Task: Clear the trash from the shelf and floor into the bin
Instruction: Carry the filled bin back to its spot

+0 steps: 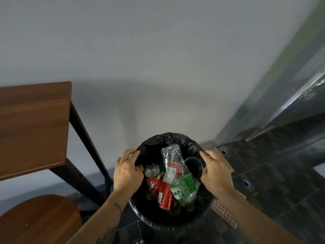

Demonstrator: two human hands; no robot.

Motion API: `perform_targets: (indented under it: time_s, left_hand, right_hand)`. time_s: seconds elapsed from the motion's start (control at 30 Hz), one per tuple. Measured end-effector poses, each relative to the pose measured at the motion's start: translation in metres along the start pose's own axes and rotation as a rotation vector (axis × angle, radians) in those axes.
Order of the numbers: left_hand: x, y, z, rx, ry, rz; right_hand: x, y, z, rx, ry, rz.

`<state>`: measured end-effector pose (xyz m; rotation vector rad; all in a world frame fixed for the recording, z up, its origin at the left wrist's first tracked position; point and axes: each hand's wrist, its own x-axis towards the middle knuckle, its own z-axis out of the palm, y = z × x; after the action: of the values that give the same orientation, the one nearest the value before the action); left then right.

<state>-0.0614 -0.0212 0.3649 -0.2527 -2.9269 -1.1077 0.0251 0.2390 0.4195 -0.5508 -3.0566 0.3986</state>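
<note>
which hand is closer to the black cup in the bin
Right. The right hand grips the bin liner right beside the black cup, nearly touching it. The left hand holds the opposite rim, across the bottles.

My one camera sits on my head and looks steeply down and forward, close over the bin at my feet. Its wide angle also takes in the wall ahead and the shelf at left.
</note>
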Motion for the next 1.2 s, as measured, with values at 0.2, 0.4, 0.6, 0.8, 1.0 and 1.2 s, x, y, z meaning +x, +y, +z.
perform_targets:
  time_s: [0.2,0.4,0.6,0.8,1.0,1.2]
  left_hand:
    - [0.043,-0.045,0.066,0.149,-0.069,-0.156]
    - [0.066,-0.134,0.164,0.272,-0.085,-0.303]
    - [0.057,-0.255,0.270,0.299,-0.124,-0.399]
    - [0.040,-0.338,0.333,0.308,-0.119,-0.492]
    - [0.026,-0.374,0.362,0.279,-0.130,-0.547]
    - [0.023,-0.385,0.370,0.240,-0.147,-0.563]
  right_hand:
    - [0.097,0.019,0.094,0.036,-0.176,-0.106]
    - [0.161,0.038,0.245,0.078,-0.255,-0.201]
    - [0.186,0.054,0.414,0.124,-0.288,-0.302]
    - [0.192,0.059,0.519,0.148,-0.359,-0.357]
    - [0.186,0.061,0.569,0.101,-0.437,-0.380]
    - [0.190,0.057,0.581,0.059,-0.462,-0.401]
